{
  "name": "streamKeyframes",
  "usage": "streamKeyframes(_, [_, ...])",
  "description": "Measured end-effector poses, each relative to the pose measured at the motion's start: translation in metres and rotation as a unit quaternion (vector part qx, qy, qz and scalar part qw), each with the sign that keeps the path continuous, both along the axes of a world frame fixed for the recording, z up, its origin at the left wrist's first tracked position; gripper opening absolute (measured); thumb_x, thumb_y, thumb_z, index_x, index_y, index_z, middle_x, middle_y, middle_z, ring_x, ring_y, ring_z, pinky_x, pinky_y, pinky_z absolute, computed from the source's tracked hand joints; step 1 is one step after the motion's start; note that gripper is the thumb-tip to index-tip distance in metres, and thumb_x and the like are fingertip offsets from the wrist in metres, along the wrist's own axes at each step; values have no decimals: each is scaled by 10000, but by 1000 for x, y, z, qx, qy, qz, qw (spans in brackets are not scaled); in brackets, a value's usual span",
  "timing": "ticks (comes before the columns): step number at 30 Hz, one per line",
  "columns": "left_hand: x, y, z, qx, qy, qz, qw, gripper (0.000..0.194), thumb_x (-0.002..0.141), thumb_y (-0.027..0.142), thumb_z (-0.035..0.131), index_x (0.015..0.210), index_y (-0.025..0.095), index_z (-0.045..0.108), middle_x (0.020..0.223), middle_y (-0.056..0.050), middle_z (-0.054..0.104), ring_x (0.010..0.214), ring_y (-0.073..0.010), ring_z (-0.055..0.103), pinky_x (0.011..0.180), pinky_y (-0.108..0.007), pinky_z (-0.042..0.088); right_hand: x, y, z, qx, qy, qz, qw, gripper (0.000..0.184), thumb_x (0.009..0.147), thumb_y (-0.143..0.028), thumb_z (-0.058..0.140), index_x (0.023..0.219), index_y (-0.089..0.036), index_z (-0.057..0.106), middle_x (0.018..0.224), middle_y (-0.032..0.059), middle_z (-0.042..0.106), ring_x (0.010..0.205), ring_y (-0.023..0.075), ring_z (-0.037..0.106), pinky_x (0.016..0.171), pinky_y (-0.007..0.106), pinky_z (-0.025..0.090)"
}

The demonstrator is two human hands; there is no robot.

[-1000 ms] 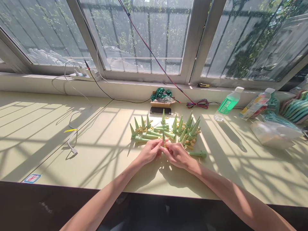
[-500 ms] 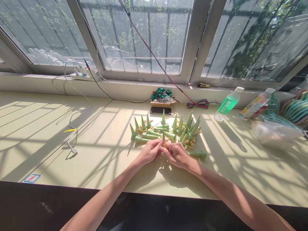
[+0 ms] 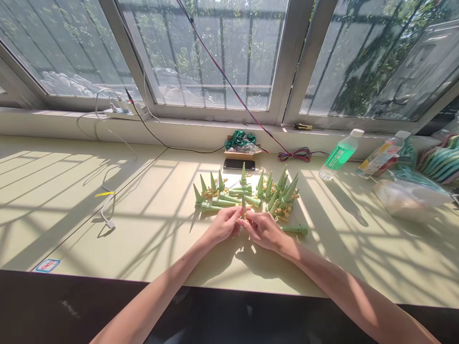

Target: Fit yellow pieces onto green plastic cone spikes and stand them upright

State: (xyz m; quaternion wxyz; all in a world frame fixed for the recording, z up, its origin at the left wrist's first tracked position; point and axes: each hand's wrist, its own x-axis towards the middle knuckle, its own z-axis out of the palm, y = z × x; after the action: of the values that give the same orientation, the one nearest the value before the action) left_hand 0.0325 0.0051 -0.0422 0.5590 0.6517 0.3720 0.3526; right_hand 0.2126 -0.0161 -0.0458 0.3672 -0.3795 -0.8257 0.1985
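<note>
Green spike (image 3: 244,202): pointing tip-up, its lower end sitting between the fingertips of both hands. Left hand (image 3: 225,224) is pinching from one side, right hand (image 3: 264,230) from the other; both grips are narrow, closing on the spike's base, the fingers bunching together. A yellowish bit (image 3: 245,217) is showing at the fingertips just under the spike; I cannot tell whether it is joined on.

Just beyond the grip, green tubes (image 3: 224,202) are lying on their sides, some pointing toward the hands. Left and beyond, a row of standing spikes (image 3: 213,181) is leaning slightly, yellowish pieces showing around the bases. Straight beyond, a single spike (image 3: 244,174) is standing upright. Right and beyond, a denser spike cluster (image 3: 288,193) is crowding together. Immediately right of the right hand, one tube (image 3: 297,230) is lying flat, partly hidden by that hand.

Farther beyond the grip, a dark phone (image 3: 239,165) is lying before a small box (image 3: 236,155) that is holding green tangled material (image 3: 239,139). Well right of the grip, a green-labelled bottle (image 3: 337,157) is standing, casting a long shadow. Well left, a white cable (image 3: 109,223) is trailing over the table (image 3: 143,248), carrying a yellow tag (image 3: 103,194).
</note>
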Motion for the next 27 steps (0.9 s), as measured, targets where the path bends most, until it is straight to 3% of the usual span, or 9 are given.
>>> streamKeyframes(13, [1, 1, 6, -15, 2, 14, 1000, 622, 910, 674, 538, 1087, 107, 721, 553, 6, 574, 404, -118, 531, 376, -213, 408, -1, 3, -6, 27, -14, -42, 999, 453, 1007, -487, 514, 663, -195, 475, 527, -59, 406, 462, 87, 334, 473, 236, 260])
streamKeyframes(18, [2, 0, 9, -14, -3, 25, 1000, 557, 892, 643, 593, 1068, 129, 714, 653, -13, 622, 438, -109, 548, 379, -206, 431, -1, 4, -8, 43, -3, -44, 998, 471, 1016, -518, 475, 669, -199, 474, 520, -58, 399, 457, 87, 341, 468, 238, 270])
streamKeyframes(24, [2, 0, 7, 25, -12, 107, 994, 424, 908, 561, 619, 968, 150, 706, 586, 10, 583, 379, -91, 472, 332, -198, 355, -2, 3, -12, 89, 15, -48, 995, 420, 1038, -360, 433, 644, -217, 404, 501, -62, 346, 434, 84, 304, 460, 251, 262])
streamKeyframes(27, [2, 0, 8, 59, -4, 141, 988, 368, 891, 509, 662, 956, 151, 710, 616, 13, 596, 396, -83, 472, 350, -198, 364, -3, 3, -12, 102, -4, -20, 995, 398, 1028, -275, 414, 636, -217, 381, 509, -69, 319, 436, 77, 280, 460, 247, 230])
